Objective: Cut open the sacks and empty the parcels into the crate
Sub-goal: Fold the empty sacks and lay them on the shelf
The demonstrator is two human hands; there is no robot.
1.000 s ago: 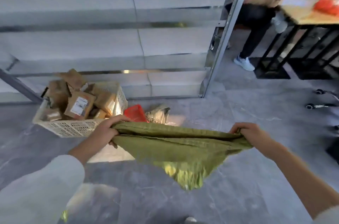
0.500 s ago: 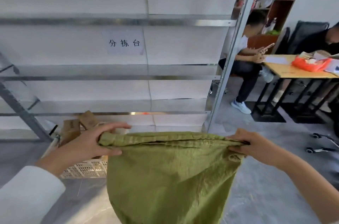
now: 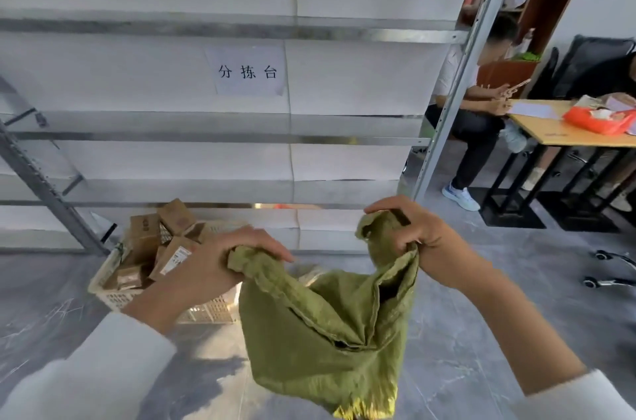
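A limp green woven sack hangs in front of me, bunched at its top edge. My left hand grips the left corner of that edge, fingers curled over the crumpled cloth. My right hand grips the right corner, held a little higher. The sack sags between them and looks flat and slack. Behind my left hand, on the floor, stands a white lattice crate heaped with several brown cardboard parcels.
A metal shelf rack backed with white panels and a paper sign fills the wall behind the crate. To the right a person sits at a wooden table. Chair castors lie at the far right on the grey floor.
My hands have come closer together, gathering the sack's top edge into bunches; it was stretched flat between them before. The view has also lifted toward the rack.
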